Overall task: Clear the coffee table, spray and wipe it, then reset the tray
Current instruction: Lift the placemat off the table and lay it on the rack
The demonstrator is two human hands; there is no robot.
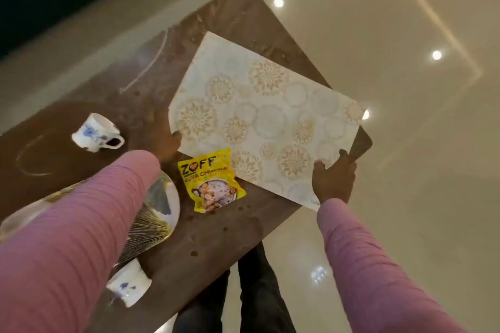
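Pink sleeves fill the foreground, one on each arm. The left hand (173, 140) reaches across the worktop (216, 230) to the near left corner of the placemat (265, 105). It holds that corner, though its fingers are too dim to make out singly. The right hand (334, 181) grips the mat's near right edge, thumb on top and fingers curled beneath.

The placemat is the only one, pale with gold rosettes. It lies slantwise over the worktop's right half, and its right corner juts past the worktop's right edge over the glossy cream floor (392, 143). That floor stretches open to the right and beyond the far corner.

One yellow snack packet (212, 180) lies against the mat's near edge, its top corner overlapping it. One round metallic tray (169, 203) sits just left of the packet, half hidden by the left sleeve.

There are two white cups with blue flowers. The near cup (130, 282) stands close to the worktop's near edge, beside the tray. The far cup (96, 132) sits tilted on the left, well apart from the mat. Brown surface with crumbs, spots and pale ring marks shows between them. Dark trouser legs (257, 292) stand against the near edge.
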